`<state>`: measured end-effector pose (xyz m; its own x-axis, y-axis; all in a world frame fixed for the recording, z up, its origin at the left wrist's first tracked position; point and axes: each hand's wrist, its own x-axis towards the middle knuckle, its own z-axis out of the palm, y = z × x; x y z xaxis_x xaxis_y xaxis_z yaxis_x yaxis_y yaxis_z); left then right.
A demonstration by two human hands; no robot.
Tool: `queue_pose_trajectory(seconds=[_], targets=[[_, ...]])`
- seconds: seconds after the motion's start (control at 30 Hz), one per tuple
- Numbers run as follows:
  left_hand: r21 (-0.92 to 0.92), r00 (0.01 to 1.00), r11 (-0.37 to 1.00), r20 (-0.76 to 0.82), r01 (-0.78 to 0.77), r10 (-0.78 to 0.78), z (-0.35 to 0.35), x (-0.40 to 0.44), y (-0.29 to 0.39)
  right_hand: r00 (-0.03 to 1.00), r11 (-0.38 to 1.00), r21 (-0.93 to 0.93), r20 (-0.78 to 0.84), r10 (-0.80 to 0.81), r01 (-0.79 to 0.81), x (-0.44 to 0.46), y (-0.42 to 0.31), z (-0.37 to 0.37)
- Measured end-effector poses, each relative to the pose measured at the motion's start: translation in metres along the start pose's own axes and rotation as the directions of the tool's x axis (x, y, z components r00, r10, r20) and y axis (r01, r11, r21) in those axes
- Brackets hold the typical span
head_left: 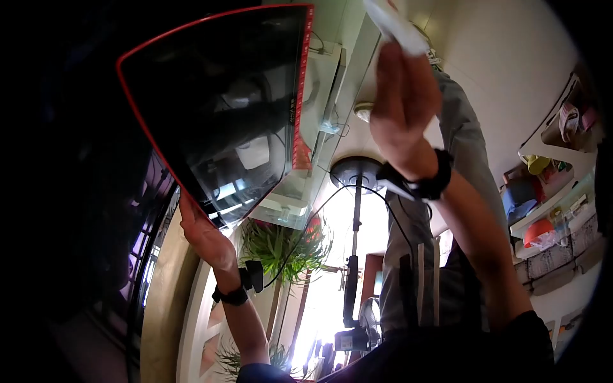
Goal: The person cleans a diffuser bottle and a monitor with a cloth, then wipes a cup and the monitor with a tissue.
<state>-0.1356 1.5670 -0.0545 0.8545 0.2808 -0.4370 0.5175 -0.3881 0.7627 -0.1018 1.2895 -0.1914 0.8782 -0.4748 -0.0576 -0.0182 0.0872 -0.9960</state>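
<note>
A dark, glossy screen with a red edge tilts at the upper left, mirroring parts of the room. My left hand grips its lower corner, with some fingers hidden behind the panel. Off to the right, my right hand is raised and apart from the screen. Its fingers are closed around a crumpled white tissue or cloth. Both wrists carry black bands, and a thin black cable runs near them.
Green leafy plants stand below the screen. A black stand with a round base is in the middle. Shelves with coloured items are at the right. A bright window lies behind the stand, and my grey trousers show at the right.
</note>
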Motion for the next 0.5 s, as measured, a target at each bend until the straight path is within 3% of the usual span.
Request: queue_pose_trajectory(seconds=[0.07,0.1,0.17,0.23,0.33,0.37,0.5], targets=[[-0.029,1.000,0.999,0.022,-0.021,0.021,0.004,0.000,0.002,0.975,0.972,0.087,0.011,-0.220,0.219,0.028,0.020,0.022],[-0.067,1.000,0.998,0.024,-0.014,0.015,0.003,0.001,0.001,0.907,0.905,0.064,-0.025,-0.420,0.421,0.047,0.040,0.044],[-0.144,1.000,0.990,0.029,-0.004,0.008,-0.003,0.002,-0.004,0.854,0.853,-0.026,-0.012,-0.521,0.521,0.054,0.040,0.070],[-0.190,0.999,0.982,0.035,0.010,-0.003,-0.005,0.003,-0.005,0.931,0.915,-0.175,0.034,-0.363,0.363,0.032,0.012,0.085],[-0.255,0.998,0.967,0.059,0.009,0.006,-0.006,0.001,-0.004,0.928,0.898,-0.236,0.129,-0.349,0.370,-0.001,0.010,0.108],[-0.278,0.998,0.961,0.068,0.005,0.015,-0.005,0.001,-0.003,0.943,0.952,-0.075,0.177,-0.281,0.297,-0.016,0.005,0.110],[-0.271,0.989,0.962,0.137,-0.023,0.063,-0.008,-0.005,0.001,0.929,0.955,-0.065,0.260,-0.264,0.290,-0.078,-0.010,0.121]])
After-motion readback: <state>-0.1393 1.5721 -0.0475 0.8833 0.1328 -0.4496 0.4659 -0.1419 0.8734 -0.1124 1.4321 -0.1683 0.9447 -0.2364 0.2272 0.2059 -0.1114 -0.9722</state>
